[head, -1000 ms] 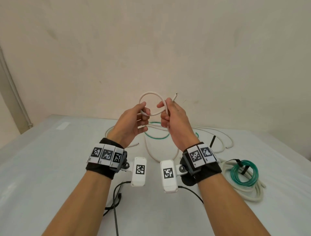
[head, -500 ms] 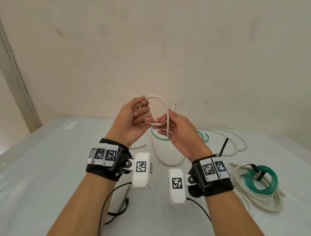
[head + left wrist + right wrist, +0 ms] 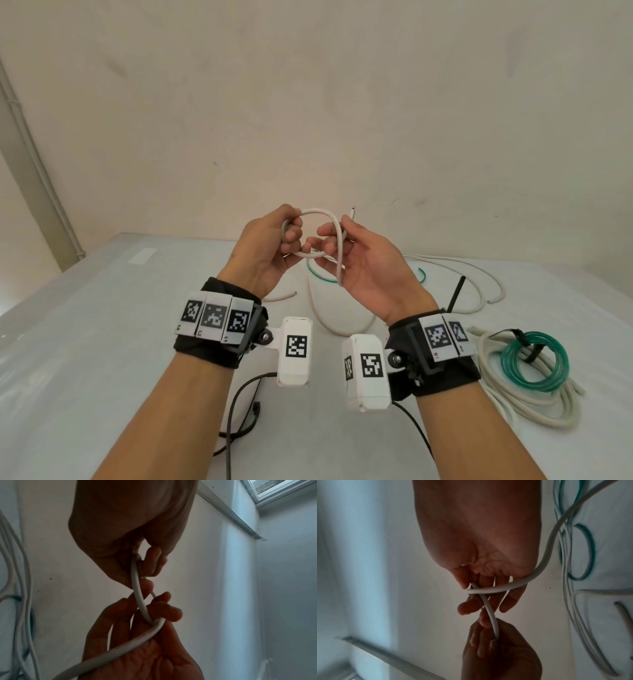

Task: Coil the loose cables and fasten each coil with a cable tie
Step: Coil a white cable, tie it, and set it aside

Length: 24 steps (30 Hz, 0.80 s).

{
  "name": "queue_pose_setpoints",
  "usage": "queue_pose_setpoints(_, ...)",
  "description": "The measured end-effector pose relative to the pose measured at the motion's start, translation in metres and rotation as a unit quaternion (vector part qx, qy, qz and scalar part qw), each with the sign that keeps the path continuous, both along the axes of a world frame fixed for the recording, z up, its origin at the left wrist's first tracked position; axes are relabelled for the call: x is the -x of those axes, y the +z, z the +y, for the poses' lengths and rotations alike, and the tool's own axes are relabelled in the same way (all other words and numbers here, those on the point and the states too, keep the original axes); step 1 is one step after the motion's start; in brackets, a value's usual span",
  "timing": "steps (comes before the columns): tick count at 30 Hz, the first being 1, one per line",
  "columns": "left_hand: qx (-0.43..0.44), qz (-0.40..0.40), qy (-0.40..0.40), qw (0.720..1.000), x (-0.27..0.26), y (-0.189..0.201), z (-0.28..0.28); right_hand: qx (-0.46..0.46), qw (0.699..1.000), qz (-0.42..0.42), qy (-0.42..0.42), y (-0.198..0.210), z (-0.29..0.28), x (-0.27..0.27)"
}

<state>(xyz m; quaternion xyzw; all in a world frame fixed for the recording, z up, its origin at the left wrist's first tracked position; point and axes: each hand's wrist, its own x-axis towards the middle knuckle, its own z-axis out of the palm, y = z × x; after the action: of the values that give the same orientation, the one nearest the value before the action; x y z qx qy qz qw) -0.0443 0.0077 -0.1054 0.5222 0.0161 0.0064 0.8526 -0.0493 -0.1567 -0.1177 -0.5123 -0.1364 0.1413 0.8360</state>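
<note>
Both hands up above the table (image 3: 102, 342), close together, working one small loop of the white cable (image 3: 322, 214). Left hand (image 3: 263, 253) has fingers curled round the left side of the loop. Right hand (image 3: 370, 270) pinches the spot where the cable crosses itself, thumb on top; free end pokes up just behind its fingers. Rest of the cable drops to the table and trails off behind the hands. Right side of table: green coil (image 3: 534, 359) with a black cable tie (image 3: 529, 347), lying on a white coil (image 3: 534, 407).
</note>
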Motion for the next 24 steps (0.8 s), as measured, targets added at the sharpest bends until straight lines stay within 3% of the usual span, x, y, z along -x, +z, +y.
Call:
queue_pose_setpoints(5, 0.073, -0.001, 0.015, 0.997, -0.002, -0.005, 0.002, 0.089, 0.995, -0.043, -0.020, -0.003, -0.001, 0.000)
queue_pose_setpoints(8, 0.048, -0.014, -0.008, 0.999, -0.002, -0.006, 0.000, 0.087, 0.993, -0.055, -0.052, -0.001, 0.000, -0.001)
queue_pose_setpoints(13, -0.054, -0.030, -0.059, 0.996, 0.000, -0.006, -0.002, 0.045, 0.996, -0.014, -0.080, 0.000, -0.003, -0.002)
queue_pose_setpoints(17, -0.129, 0.002, -0.076, 0.989, 0.001, -0.010, -0.004, -0.059, 0.993, 0.004, -0.103, 0.004, -0.002, -0.003)
queue_pose_setpoints(21, -0.229, 0.098, -0.205, 0.947, 0.009, -0.014, -0.008, -0.164, 0.982, 0.014, -0.092, 0.005, -0.002, -0.004)
queue_pose_setpoints(22, -0.224, 0.104, -0.239, 0.939, 0.009, -0.017, -0.011, -0.183, 0.979, 0.018, -0.084, 0.004, 0.000, -0.004)
queue_pose_setpoints(24, -0.151, 0.088, -0.257, 0.950, 0.007, -0.023, -0.018, -0.198, 0.977, 0.024, -0.074, 0.002, 0.002, -0.004)
